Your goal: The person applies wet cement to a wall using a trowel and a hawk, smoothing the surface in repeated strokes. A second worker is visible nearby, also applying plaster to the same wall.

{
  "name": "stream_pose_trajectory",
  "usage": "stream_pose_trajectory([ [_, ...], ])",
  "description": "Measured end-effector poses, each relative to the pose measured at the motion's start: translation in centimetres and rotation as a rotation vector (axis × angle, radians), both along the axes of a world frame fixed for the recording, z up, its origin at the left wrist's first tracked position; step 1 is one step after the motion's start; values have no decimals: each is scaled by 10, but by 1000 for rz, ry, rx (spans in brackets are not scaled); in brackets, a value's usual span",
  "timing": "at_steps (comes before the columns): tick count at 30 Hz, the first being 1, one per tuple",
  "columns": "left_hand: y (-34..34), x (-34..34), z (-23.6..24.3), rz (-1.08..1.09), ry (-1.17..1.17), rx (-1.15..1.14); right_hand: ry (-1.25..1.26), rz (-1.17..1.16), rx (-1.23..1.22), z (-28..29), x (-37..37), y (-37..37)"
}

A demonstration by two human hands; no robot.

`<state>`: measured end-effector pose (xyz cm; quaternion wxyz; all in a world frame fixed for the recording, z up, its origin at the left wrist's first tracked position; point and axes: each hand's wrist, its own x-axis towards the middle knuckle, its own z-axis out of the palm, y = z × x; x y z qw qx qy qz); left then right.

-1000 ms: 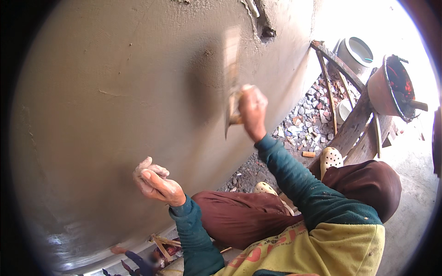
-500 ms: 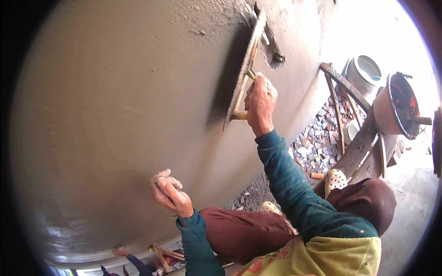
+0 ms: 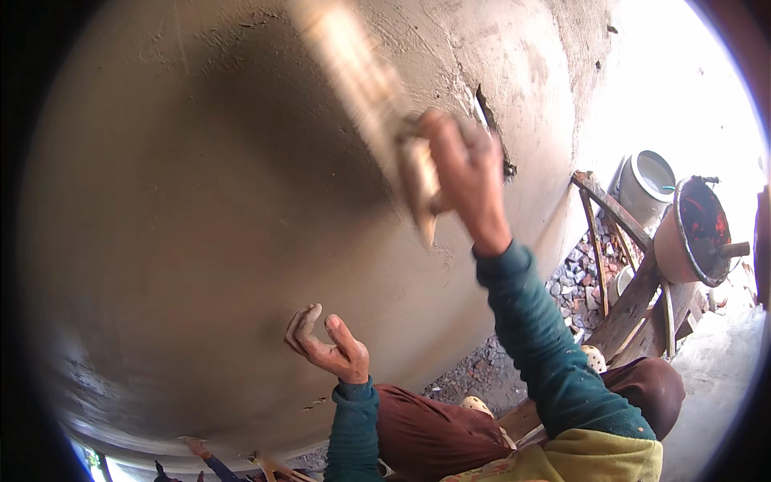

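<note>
My right hand (image 3: 466,165) is closed round the handle of a long plastering float (image 3: 357,80), smeared by motion. The float is tilted, its upper end running out of the top of the view. Whether its face touches the grey plastered wall (image 3: 201,257) I cannot tell. Rough, ridged mortar shows around its upper part, and smoother plaster lies below. Just beyond my right hand, a dark slot (image 3: 496,132) with a pale piece in it breaks the wall. Lower down, my left hand (image 3: 331,344) is raised near the wall, empty, with curled fingers apart from the thumb and mortar on them.
At the right, a mortar tub (image 3: 692,233) with a handle sticking out rests by wooden beams (image 3: 638,309). Behind it stands a grey bucket (image 3: 646,189). Rubble (image 3: 574,277) covers the ground along the wall. Another person's hand (image 3: 195,446) touches the wall at lower left.
My right hand has swung the float from nearly upright to leaning up and left, its broad side now showing. My left hand's fingers have spread apart. The surroundings sit lower in the view.
</note>
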<state>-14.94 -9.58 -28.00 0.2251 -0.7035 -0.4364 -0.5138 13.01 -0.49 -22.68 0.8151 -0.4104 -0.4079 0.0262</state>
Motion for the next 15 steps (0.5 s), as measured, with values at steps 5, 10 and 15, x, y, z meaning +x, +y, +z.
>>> stream_pose_trajectory([
  [5,-4,-5,0,-3,6,-16,46,-178,-301,9,66,38],
  [10,-6,-8,2,34,-19,-20,-324,-513,-167,14,-5,33],
  [15,1,-4,1,95,-62,28,-303,257,-198,-6,-86,-25],
])
